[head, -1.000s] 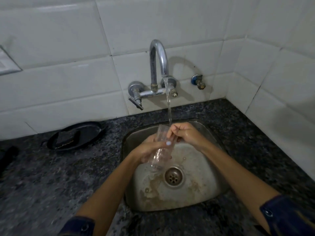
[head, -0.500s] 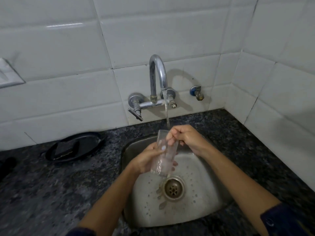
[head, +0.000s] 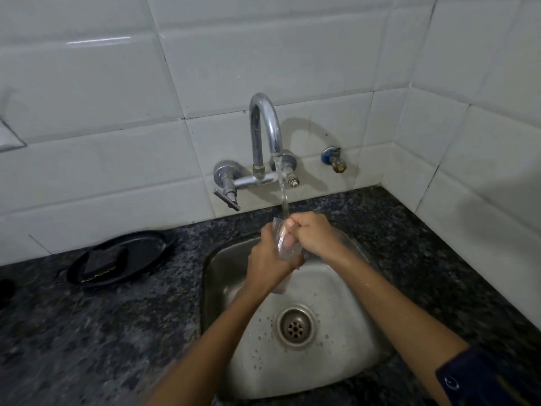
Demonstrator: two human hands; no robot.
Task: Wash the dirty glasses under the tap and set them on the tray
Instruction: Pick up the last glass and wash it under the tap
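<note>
Currently mid-rinse: my left hand is wrapped round the glass, held over the sink under the tap stream. Right hand has fingers curled into its mouth, scrubbing, I think. Sink holds only droplets. Next: tip water out, carry to tray, which holds a dark block.

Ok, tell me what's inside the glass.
The right hand's fingers reach into the glass, with tap water running in. The left hand covers its lower part.
</note>
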